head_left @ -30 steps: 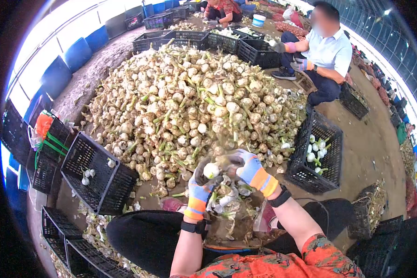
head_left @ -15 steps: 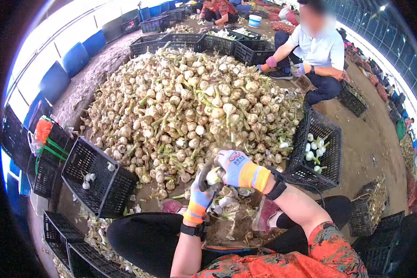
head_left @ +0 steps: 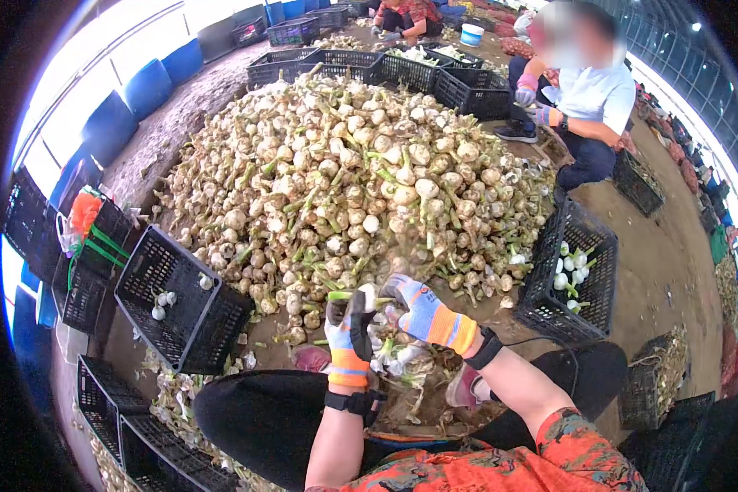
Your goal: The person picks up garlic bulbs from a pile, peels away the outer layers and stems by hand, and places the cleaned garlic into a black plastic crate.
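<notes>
My left hand [head_left: 348, 328], in a blue, orange and dark-palmed glove, is closed around a pale garlic bulb [head_left: 370, 297] whose green stem points left. My right hand [head_left: 431, 312], gloved in blue and orange, is beside the bulb with its fingers curled in toward it. Whatever those fingers may pinch is hidden. Beyond both hands rises a large heap of garlic [head_left: 336, 180] with stems and dirty skins. Below the hands, loose garlic peelings [head_left: 406, 361] lie on the ground between my shoes.
A black crate [head_left: 180, 299] with a few white bulbs tilts at left. Another crate [head_left: 570, 275] holding peeled garlic stands at right. Across the heap a co-worker [head_left: 586, 107] squats in gloves. More crates [head_left: 471, 92] line the far side.
My hands have moved slightly apart, and the bulb's green stem now shows at the left. The view has shifted a little. The co-worker has raised one hand.
</notes>
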Demonstrator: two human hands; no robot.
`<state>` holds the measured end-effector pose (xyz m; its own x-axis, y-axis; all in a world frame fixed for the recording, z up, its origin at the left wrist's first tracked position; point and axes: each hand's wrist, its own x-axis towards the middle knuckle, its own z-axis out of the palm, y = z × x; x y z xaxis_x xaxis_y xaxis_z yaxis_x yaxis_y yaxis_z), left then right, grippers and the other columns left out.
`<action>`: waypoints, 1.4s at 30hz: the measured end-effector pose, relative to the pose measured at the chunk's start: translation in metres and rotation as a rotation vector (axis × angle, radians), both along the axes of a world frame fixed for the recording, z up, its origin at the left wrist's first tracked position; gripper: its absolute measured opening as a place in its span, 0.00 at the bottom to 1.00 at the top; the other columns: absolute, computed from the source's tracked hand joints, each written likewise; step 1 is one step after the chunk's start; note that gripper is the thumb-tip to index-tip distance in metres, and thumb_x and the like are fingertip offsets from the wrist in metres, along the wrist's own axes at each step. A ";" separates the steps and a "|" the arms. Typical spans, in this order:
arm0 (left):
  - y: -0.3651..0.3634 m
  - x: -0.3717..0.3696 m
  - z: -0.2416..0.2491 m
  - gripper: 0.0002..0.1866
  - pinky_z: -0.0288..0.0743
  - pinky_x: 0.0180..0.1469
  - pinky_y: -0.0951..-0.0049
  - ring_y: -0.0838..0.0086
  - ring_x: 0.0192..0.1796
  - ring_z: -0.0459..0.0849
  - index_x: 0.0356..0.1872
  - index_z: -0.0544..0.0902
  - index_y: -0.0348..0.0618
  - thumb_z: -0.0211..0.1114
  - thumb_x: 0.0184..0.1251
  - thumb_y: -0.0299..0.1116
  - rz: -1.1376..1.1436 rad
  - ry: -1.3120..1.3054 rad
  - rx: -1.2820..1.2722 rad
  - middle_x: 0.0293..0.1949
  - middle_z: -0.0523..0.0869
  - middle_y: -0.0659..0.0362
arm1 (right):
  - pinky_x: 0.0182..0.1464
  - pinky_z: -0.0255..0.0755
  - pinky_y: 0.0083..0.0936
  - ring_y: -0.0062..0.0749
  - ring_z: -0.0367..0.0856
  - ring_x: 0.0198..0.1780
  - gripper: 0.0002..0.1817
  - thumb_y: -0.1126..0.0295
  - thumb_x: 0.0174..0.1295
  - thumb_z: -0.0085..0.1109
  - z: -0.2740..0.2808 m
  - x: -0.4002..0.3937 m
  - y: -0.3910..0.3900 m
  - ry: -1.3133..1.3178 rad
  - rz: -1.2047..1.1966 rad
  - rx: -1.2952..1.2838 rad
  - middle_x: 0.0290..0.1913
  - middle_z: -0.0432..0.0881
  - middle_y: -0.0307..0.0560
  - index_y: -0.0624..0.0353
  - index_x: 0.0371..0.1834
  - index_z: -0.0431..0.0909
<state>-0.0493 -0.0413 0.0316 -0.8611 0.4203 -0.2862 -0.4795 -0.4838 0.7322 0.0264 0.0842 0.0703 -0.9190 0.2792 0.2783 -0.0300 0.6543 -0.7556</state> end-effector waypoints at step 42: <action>-0.028 -0.037 -0.053 0.36 0.68 0.58 0.70 0.69 0.55 0.73 0.57 0.68 0.40 0.71 0.41 0.18 -0.013 0.293 0.011 0.55 0.71 0.58 | 0.41 0.71 0.17 0.18 0.76 0.38 0.14 0.68 0.57 0.60 -0.067 -0.069 -0.028 0.011 -0.029 -0.986 0.38 0.80 0.36 0.63 0.44 0.77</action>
<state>-0.0862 -0.0688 -0.0215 -0.9007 0.4338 -0.0217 -0.2547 -0.4871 0.8353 -0.0421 0.0560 0.0033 -0.9070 0.4130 -0.0825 -0.0344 -0.2680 -0.9628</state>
